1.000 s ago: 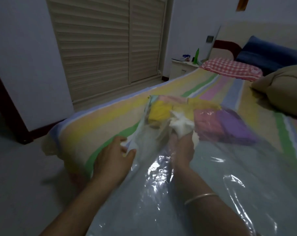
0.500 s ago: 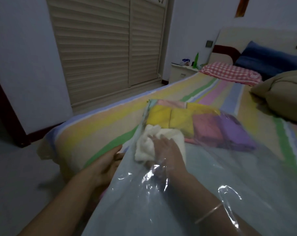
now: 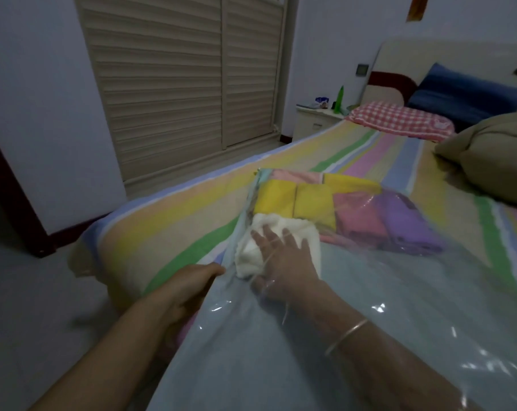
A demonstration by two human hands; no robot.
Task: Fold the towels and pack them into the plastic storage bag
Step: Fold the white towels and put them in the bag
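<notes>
Pressing the white towel (image 3: 248, 256) into the bag (image 3: 399, 292) flat-fingered, the right hand (image 3: 283, 262) seemed due to withdraw next, while the left hand (image 3: 189, 289) gripped the bag's edge.

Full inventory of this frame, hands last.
storage bag: one, clear, on bedsheet
white towel: one, inside bag
yellow towels: at least two, beyond it
pink towel: at least one, right of yellow
purple towel: one, rightmost
bedsheet: one, pastel stripes
checked pillow: one, red-white, by headboard
blue pillow: one, by headboard
quilt: one, beige, right
nightstand: one, cream, holds green bottle
left hand: one, grips bag edge
right hand: one, inside bag, flat on white towel
</notes>
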